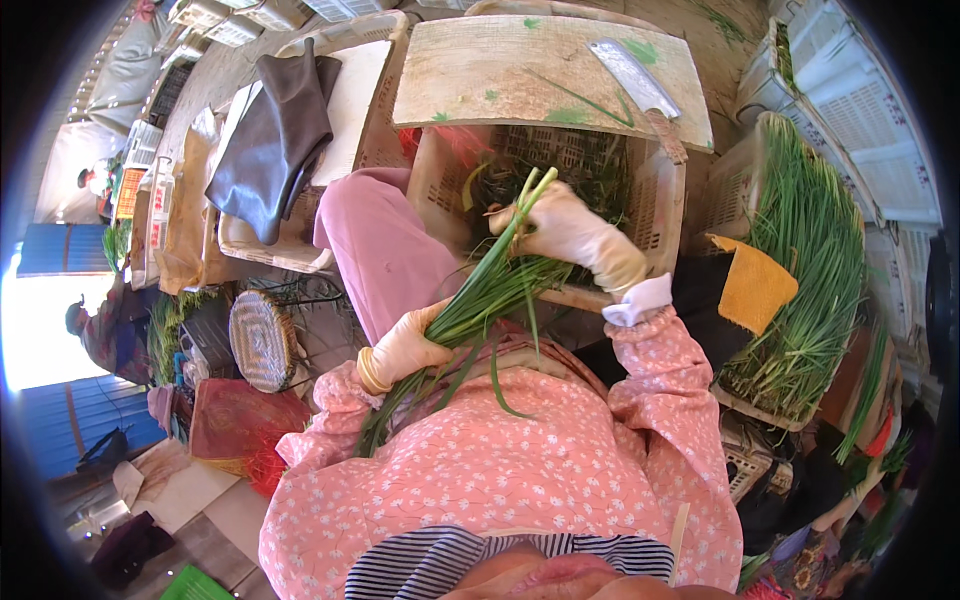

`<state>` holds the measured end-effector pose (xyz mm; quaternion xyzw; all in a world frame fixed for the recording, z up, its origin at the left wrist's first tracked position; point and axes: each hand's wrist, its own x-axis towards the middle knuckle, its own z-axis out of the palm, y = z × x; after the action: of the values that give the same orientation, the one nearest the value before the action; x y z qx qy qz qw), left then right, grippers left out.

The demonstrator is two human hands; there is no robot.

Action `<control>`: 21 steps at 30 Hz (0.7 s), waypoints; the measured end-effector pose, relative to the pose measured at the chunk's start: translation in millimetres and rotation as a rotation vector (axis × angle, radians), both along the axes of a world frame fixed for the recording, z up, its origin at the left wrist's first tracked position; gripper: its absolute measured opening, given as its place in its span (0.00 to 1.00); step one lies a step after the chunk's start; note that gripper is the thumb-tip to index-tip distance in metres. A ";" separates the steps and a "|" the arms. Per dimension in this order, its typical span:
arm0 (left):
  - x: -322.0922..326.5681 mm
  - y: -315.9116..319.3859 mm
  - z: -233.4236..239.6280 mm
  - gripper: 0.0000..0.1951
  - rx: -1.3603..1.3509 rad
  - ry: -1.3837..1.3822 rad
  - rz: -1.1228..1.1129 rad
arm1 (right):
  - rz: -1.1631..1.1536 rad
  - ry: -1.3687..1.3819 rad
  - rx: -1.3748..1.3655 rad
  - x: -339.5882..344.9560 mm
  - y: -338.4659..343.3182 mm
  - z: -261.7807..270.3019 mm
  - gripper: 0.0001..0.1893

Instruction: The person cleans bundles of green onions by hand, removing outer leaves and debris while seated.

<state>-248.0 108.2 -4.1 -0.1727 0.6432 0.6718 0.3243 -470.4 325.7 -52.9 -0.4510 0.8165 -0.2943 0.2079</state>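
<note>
A loose bunch of long green leafy stalks (487, 296), like Chinese chives, lies across my lap, pale ends pointing up. My left hand (409, 345), in a pale glove, is closed around its leafy lower part. Near the pale ends is my right hand (559, 229), gloved too and slightly blurred, its fingers at the stalks; whether it grips any is unclear. Both hands are over the near side of a plastic crate (660, 217) holding dark green scraps. Beyond them, a wooden board (480, 75) rests across the crate, bearing a cleaver (634, 75) and a few loose leaves.
At the right, a crate is heaped with green stalks (810, 262), an orange cloth (757, 285) beside it. A dark rubbery sheet (277, 142) covers a white board at the left. A woven stool (262, 341) stands lower left. Another person (112, 330) is at the far left.
</note>
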 end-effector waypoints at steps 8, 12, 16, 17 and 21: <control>-3.4 -10.1 5.8 0.34 0.030 0.026 0.074 | -0.851 0.151 0.380 -76.2 79.7 -83.0 0.15; -4.8 -12.5 6.2 0.34 0.024 -0.040 0.010 | -0.893 -0.338 -0.460 -63.2 71.9 -61.9 0.15; -3.9 -6.7 5.8 0.33 0.050 0.001 0.027 | -0.346 -0.787 -0.143 -11.3 23.7 24.3 0.11; -4.3 -6.5 5.6 0.33 0.053 0.015 0.024 | -0.272 -0.537 -0.004 5.3 10.2 29.4 0.14; -10.5 -6.4 7.4 0.33 0.030 -0.103 -0.011 | -0.218 -0.708 -0.233 3.3 -2.1 -52.9 0.08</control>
<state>-258.5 101.8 3.3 -0.1988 0.6165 0.6696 0.3633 -467.1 323.5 -105.8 -0.2529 0.6985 -0.5427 0.3919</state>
